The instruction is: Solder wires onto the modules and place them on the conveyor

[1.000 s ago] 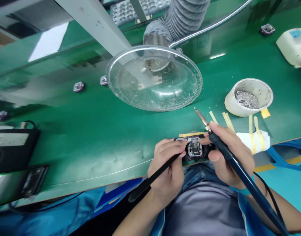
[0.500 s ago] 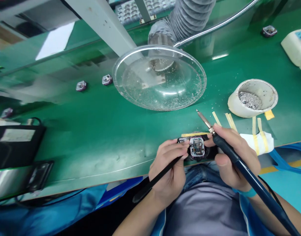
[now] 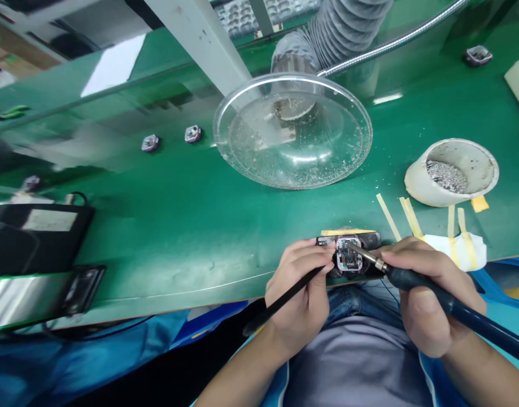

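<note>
White-rimmed circuit unit (image 3: 344, 267) sits in black fixture (image 3: 372, 239), near edge of green bench (image 3: 166, 237). Head view: left hand (image 3: 299, 285) closed round thin black tool (image 3: 280, 301), fingers at unit's left side, hiding tool's tip. Right hand (image 3: 439, 291) grips soldering iron (image 3: 420, 284), its tip over the board, covering part of it. Clear hood (image 3: 293, 168) stands beyond the fixture, blocks some bench. White cup (image 3: 422, 182) with metallic bits off to right, tape strips (image 3: 388, 217) nearer. Two small units beyond, left of hood.
</note>
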`<control>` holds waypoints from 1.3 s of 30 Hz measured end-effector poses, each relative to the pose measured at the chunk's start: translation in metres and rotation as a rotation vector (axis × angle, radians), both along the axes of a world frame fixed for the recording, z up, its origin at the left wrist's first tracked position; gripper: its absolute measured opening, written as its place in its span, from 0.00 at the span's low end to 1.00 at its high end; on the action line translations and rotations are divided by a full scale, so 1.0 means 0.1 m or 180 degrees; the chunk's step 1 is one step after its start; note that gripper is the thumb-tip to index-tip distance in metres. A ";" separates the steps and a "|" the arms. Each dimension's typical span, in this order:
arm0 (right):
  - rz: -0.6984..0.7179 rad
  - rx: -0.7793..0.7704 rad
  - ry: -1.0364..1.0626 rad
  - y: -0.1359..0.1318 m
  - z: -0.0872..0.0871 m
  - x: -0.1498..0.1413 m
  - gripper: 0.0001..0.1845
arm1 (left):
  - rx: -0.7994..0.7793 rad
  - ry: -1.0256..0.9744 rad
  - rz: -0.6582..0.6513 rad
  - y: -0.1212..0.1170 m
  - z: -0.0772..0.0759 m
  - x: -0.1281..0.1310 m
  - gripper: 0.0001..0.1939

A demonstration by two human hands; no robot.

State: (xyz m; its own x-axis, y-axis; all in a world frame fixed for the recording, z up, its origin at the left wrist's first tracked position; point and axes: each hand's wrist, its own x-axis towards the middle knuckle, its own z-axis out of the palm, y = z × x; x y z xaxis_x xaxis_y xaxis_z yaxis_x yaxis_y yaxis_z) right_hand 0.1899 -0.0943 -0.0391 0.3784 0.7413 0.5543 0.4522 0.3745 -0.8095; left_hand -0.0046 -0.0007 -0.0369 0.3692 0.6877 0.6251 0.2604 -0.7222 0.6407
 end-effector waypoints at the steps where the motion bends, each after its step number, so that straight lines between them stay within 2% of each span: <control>1: 0.0094 0.0082 0.0065 0.00 0.00 0.00 0.16 | -0.0009 -0.0003 -0.0013 0.00 0.00 0.00 0.08; 3: 0.0200 0.0180 0.0102 0.01 0.01 0.00 0.17 | -0.0042 0.0002 -0.0019 0.00 0.00 -0.01 0.09; 13: 0.0139 0.0095 -0.0144 0.03 0.10 0.02 0.15 | -0.0074 -0.0090 -0.0083 0.00 0.00 0.00 0.12; 28: 0.0151 0.0175 -0.0192 0.07 0.11 0.00 0.14 | -0.0005 -0.0035 -0.0093 0.01 0.02 0.00 0.11; 30: 0.0185 0.0146 -0.0081 0.04 0.09 -0.01 0.15 | -0.0012 -0.0059 -0.0108 0.01 0.02 0.00 0.12; 35: 0.0041 0.0026 0.0712 -0.02 0.04 -0.05 0.15 | -0.0025 -0.0081 -0.0072 0.00 0.00 0.01 0.10; 39: -0.0071 0.0031 0.0667 -0.01 0.02 -0.07 0.16 | 0.0005 -0.0134 -0.0080 -0.01 0.00 0.00 0.08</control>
